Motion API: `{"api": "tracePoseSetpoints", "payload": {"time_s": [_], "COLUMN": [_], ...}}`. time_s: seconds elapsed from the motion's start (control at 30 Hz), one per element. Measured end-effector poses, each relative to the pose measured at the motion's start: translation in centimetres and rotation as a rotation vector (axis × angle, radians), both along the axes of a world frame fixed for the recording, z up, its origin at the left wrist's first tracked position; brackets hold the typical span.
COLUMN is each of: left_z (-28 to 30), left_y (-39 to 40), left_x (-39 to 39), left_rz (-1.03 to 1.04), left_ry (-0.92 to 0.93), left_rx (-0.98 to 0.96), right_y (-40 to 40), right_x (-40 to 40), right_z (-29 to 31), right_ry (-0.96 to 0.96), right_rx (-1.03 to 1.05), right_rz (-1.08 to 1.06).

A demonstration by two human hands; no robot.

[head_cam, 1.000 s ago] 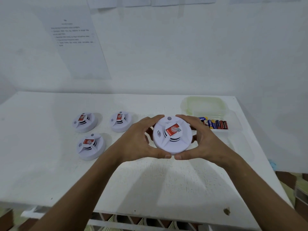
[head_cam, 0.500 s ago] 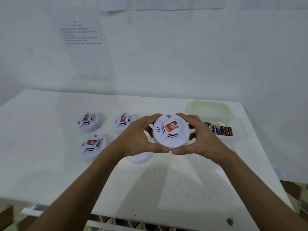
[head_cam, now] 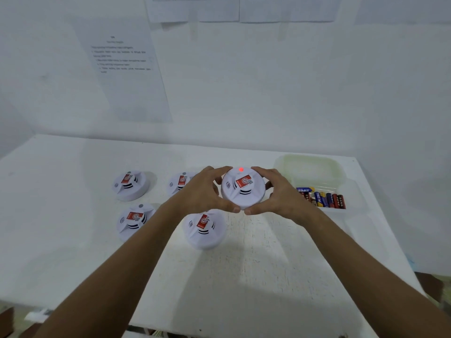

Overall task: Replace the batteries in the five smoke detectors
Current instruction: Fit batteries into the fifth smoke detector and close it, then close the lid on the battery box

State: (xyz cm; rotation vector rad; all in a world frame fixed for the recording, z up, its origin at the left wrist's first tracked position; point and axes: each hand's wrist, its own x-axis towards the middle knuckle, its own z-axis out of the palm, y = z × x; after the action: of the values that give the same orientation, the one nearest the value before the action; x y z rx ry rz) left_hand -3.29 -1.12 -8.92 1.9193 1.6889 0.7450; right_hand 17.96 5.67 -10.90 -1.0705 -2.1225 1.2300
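Held smoke detector [head_cam: 243, 187]: white, round, red label on its face, red lamp lit at its far edge; raised above the white table [head_cam: 268, 264], gripped from both sides, the left hand [head_cam: 203, 193] curled round its left rim and the right hand [head_cam: 278, 193] round its right rim, thumbs nearly meeting under the near edge; its underside and rear are hidden by the fingers. Near-centre detector [head_cam: 204, 228]: on the table just below the held unit, its far edge covered by the left hand. Far-centre detector [head_cam: 179, 183]: right half hidden behind the left hand. Far-left detector [head_cam: 129, 184] and near-left detector [head_cam: 133, 220]: both in full view, resting on the table, apart from each other. Clear plastic tray [head_cam: 314, 167]: on the table to the right of the hands, holding a row of batteries [head_cam: 324, 198] at its near end; battery brands too small to read. Printed sheet [head_cam: 124, 69] on the wall: text blurred, illegible. Further sheets above are cut off by the top of the view.
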Motion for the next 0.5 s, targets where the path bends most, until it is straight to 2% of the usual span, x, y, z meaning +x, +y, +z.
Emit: {"api": "tracePoseSetpoints", "payload": {"time_s": [0.5], "left_z": [-4.2], "left_y": [4.8], "left_x": [-1.3], "left_rz": [0.114], "left_ry": [0.011], "left_rx": [-0.277], "right_y": [2.4], "right_x": [-3.4], "right_z": [-3.6], "right_ry": [-0.208], "right_rx": [-0.086], "right_rz": [-0.160]}}
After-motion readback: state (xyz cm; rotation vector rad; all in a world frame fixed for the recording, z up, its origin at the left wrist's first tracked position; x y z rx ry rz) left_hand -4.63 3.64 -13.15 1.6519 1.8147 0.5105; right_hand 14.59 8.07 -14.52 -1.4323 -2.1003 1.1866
